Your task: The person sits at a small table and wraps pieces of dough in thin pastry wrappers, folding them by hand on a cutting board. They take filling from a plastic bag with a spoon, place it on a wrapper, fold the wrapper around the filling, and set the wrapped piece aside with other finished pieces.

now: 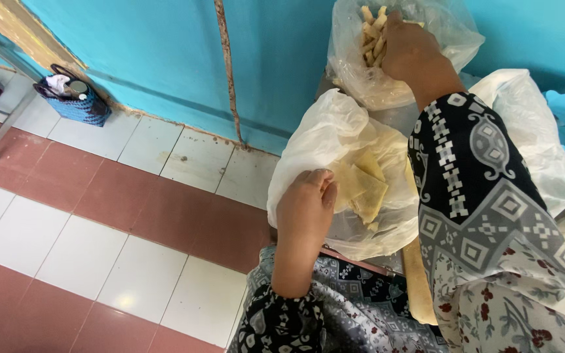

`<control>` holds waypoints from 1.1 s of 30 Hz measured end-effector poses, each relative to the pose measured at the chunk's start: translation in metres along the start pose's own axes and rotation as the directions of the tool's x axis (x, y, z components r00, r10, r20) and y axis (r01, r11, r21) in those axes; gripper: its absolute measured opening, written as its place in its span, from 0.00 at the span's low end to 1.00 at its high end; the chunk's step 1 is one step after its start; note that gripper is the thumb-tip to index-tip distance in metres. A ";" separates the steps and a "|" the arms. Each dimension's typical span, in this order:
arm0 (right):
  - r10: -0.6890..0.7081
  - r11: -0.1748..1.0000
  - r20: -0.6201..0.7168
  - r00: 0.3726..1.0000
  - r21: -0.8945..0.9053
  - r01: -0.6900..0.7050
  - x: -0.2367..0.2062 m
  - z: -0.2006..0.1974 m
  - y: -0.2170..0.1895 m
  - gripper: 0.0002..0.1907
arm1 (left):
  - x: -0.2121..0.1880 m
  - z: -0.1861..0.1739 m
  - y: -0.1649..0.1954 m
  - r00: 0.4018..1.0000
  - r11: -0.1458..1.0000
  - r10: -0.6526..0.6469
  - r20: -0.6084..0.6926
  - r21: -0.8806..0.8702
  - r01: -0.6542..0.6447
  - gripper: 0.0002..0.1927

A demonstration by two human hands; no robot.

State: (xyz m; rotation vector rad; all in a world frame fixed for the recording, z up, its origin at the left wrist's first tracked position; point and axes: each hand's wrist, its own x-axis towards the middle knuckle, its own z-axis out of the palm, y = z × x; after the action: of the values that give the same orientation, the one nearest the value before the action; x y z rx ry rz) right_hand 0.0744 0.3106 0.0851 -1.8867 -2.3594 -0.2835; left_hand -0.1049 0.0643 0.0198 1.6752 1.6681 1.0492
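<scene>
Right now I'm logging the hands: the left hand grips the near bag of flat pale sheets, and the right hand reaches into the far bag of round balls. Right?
Not quite. In the head view the far bag holds pale stick-shaped pieces, not round balls. The rest stands: left hand at the near bag of flat pale sheets, right hand reaching into the far one.

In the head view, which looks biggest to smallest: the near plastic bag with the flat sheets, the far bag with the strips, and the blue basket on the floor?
1. Near bag
2. Far bag, though it is farther from the camera and partly hidden by the right hand, so the gap is unsure
3. Blue basket, also far off
</scene>
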 end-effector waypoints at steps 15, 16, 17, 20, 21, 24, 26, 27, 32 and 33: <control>-0.065 0.783 0.081 0.995 0.623 0.000 -0.257 -0.043 -0.036 0.09 | 0.001 0.026 -0.032 0.997 0.909 -0.066 -0.026 -0.414 0.049 0.05; -0.073 0.809 0.119 0.990 0.587 -0.011 -0.270 -0.032 -0.043 0.09 | -0.001 0.026 -0.032 0.996 0.878 -0.092 -0.020 -0.474 0.072 0.06; -0.099 0.777 0.033 0.995 0.626 0.057 -0.282 -0.020 -0.049 0.10 | -0.002 0.026 -0.031 0.993 0.842 -0.117 -0.015 -0.532 0.091 0.06; -0.065 0.773 -0.123 0.990 0.621 0.128 -0.293 0.014 -0.057 0.12 | 0.001 0.028 -0.032 0.981 0.984 0.003 -0.194 -0.176 -0.038 0.15; -0.039 0.788 -0.157 0.987 0.603 0.127 -0.295 0.022 -0.057 0.12 | 0.003 0.029 -0.031 0.981 0.995 0.019 -0.194 -0.094 -0.038 0.14; 0.065 0.720 -0.036 0.997 0.694 -0.023 -0.293 0.032 -0.053 0.13 | 0.011 0.028 -0.028 0.983 0.995 0.063 -0.170 0.090 -0.048 0.11; 0.165 0.746 0.033 0.986 0.649 -0.146 -0.292 0.029 -0.051 0.16 | 0.012 0.024 -0.024 0.990 0.991 0.067 -0.126 0.123 -0.052 0.09; 0.216 0.754 0.065 0.974 0.623 -0.209 -0.290 0.025 -0.050 0.18 | 0.012 0.021 -0.023 0.984 0.995 0.081 -0.156 0.068 -0.072 0.08; 0.116 0.908 -0.330 0.937 0.418 0.034 -0.290 0.006 -0.065 0.35 | -0.008 0.013 -0.025 0.987 0.973 0.020 -0.159 -0.225 -0.056 0.07; 0.059 0.931 -0.495 0.867 0.340 0.132 -0.291 0.003 -0.067 0.39 | -0.012 0.015 -0.024 0.990 0.915 -0.039 -0.134 -0.402 -0.018 0.06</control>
State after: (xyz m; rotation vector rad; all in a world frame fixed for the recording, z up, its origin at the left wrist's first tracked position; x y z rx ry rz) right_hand 0.0738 0.0195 0.0186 -1.3896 -1.9346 -0.2729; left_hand -0.1050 0.0563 -0.0099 1.3469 1.4161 1.4226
